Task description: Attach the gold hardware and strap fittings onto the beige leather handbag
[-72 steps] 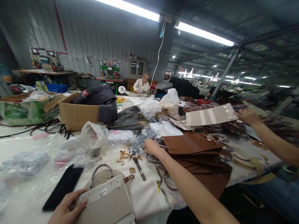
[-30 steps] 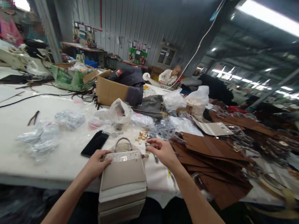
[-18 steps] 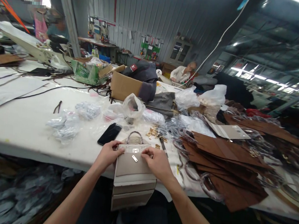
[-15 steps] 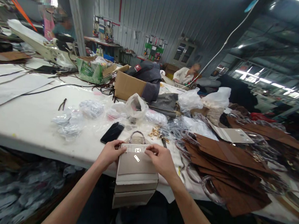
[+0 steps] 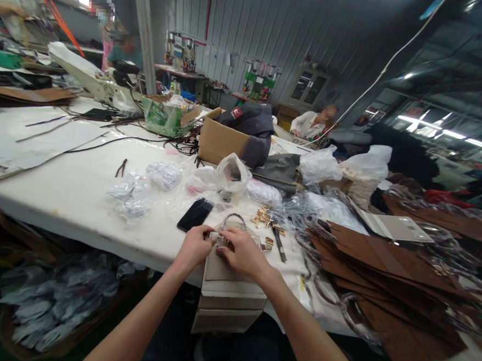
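Note:
A beige handbag (image 5: 232,306) with a curved, plastic-wrapped handle (image 5: 235,217) hangs over the table's front edge in front of me. My left hand (image 5: 195,250) pinches the bag's upper left edge, its fingers closed. Right beside it, almost touching, my right hand (image 5: 242,253) lies over the top of the bag with thumb and fingers curled together. Whatever is between those right fingers is hidden, and the hand covers the metal plates on the flap. Gold-coloured metal fittings (image 5: 263,217) lie beyond the right hand, near a dark narrow tool (image 5: 278,243).
A black phone (image 5: 195,214) lies behind my left hand. Plastic bags (image 5: 233,174) and a cardboard box (image 5: 223,142) stand farther back. Brown bag panels (image 5: 368,255) are stacked on the right. Below the table's left side is a bin of plastic wrap (image 5: 63,300). Co-workers sit farther away.
My right hand has moved left across the bag's top to beside my left hand, covering the metal plates. The view has shifted, so the scene sits farther right.

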Motion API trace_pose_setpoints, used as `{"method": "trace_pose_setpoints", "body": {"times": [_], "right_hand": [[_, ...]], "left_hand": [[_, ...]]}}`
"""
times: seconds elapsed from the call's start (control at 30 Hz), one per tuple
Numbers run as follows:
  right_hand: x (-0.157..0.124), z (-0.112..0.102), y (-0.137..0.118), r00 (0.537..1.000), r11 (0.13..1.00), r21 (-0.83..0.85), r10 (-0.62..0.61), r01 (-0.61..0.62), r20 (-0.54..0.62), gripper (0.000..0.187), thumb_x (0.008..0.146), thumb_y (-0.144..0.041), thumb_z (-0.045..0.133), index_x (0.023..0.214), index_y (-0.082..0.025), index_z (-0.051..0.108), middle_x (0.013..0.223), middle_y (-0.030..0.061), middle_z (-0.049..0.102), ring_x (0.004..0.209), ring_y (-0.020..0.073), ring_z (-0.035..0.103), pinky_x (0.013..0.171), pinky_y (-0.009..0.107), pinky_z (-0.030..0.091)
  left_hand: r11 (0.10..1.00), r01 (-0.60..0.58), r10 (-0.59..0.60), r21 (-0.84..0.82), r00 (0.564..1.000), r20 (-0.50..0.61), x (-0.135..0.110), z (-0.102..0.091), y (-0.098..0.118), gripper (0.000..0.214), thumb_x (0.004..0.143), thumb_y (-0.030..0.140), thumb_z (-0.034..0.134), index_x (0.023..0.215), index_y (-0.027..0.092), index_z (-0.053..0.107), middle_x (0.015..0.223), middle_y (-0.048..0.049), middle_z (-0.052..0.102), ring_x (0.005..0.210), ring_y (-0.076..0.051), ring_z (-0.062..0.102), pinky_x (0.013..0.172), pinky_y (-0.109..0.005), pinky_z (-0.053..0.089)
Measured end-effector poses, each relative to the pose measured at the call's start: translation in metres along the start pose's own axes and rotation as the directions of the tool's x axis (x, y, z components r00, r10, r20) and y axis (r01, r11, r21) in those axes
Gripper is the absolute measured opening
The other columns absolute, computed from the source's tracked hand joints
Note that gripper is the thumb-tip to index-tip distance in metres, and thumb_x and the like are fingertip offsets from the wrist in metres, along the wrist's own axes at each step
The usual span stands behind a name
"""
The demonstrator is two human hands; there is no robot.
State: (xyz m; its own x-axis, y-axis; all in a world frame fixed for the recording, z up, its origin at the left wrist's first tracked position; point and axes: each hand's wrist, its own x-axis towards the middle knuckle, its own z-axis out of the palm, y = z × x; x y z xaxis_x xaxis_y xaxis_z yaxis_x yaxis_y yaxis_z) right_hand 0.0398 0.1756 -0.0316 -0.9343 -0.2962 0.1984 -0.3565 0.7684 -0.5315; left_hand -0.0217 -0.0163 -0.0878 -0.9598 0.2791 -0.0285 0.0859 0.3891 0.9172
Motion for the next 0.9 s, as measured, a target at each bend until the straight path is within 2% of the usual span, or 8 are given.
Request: {"method": "trace_pose_setpoints", "body": {"times": [0.13, 0.33, 0.5, 0.7, 0.9], "right_hand": [[0.009, 0.01, 0.002, 0.997, 0.995, -0.082, -0.054, 0.059, 0.055, 0.011, 0.103, -0.007, 0.082, 0.103, -0.016, 0.076, 0.108, 0.0059, 0.068, 0.098, 0.0213, 0.067, 0.088, 0.031, 0.053], [0.009, 0.027, 0.009, 0.987, 0.966, -0.2, -0.161, 0.163, 0.026, 0.011, 0.107, -0.011, 0.079, 0.112, -0.016, 0.07, 0.112, 0.0078, 0.065, 0.1, 0.0236, 0.064, 0.089, 0.033, 0.054], [0.006, 0.03, 0.009, 0.983, 0.949, -0.259, -0.182, 0.181, 0.02, 0.015, 0.107, -0.01, 0.078, 0.107, -0.017, 0.064, 0.11, 0.0083, 0.064, 0.101, 0.0262, 0.062, 0.087, 0.036, 0.055], [0.004, 0.036, 0.013, 0.98, 0.965, -0.179, -0.2, 0.193, -0.024, 0.013, 0.109, -0.006, 0.067, 0.109, -0.018, 0.064, 0.109, 0.0081, 0.063, 0.101, 0.0254, 0.061, 0.089, 0.035, 0.053], [0.0, 0.038, 0.014, 0.981, 0.986, -0.025, -0.167, 0.166, -0.102, 0.011, 0.11, -0.009, 0.063, 0.109, -0.017, 0.071, 0.11, 0.0091, 0.066, 0.102, 0.0251, 0.063, 0.093, 0.035, 0.053]], "left_hand": [[0.999, -0.008, 0.009, 0.032, 0.999, -0.052, -0.005, 0.002, 0.002, 0.018, 0.093, 0.014, 0.073, 0.108, 0.014, 0.083, 0.103, -0.0106, 0.083, 0.09, -0.025, 0.076, 0.083, -0.032, 0.054], [0.998, -0.038, 0.037, -0.048, 0.999, -0.032, -0.003, -0.003, -0.007, 0.015, 0.091, 0.018, 0.073, 0.102, 0.012, 0.081, 0.095, -0.0103, 0.081, 0.087, -0.026, 0.074, 0.08, -0.034, 0.052], [0.987, -0.026, 0.031, -0.157, 0.999, 0.025, 0.0, -0.004, -0.016, 0.021, 0.089, 0.025, 0.073, 0.103, 0.012, 0.081, 0.097, -0.0105, 0.081, 0.089, -0.026, 0.074, 0.086, -0.035, 0.055], [0.992, -0.072, 0.071, -0.105, 0.997, -0.014, -0.002, -0.001, -0.016, 0.024, 0.088, 0.029, 0.073, 0.105, 0.013, 0.079, 0.093, -0.0084, 0.077, 0.086, -0.025, 0.07, 0.083, -0.034, 0.053], [0.992, -0.084, 0.086, -0.097, 0.996, 0.008, 0.0, -0.004, -0.016, 0.031, 0.085, 0.033, 0.071, 0.106, 0.012, 0.08, 0.089, -0.0073, 0.074, 0.082, -0.023, 0.067, 0.08, -0.034, 0.051]]}}
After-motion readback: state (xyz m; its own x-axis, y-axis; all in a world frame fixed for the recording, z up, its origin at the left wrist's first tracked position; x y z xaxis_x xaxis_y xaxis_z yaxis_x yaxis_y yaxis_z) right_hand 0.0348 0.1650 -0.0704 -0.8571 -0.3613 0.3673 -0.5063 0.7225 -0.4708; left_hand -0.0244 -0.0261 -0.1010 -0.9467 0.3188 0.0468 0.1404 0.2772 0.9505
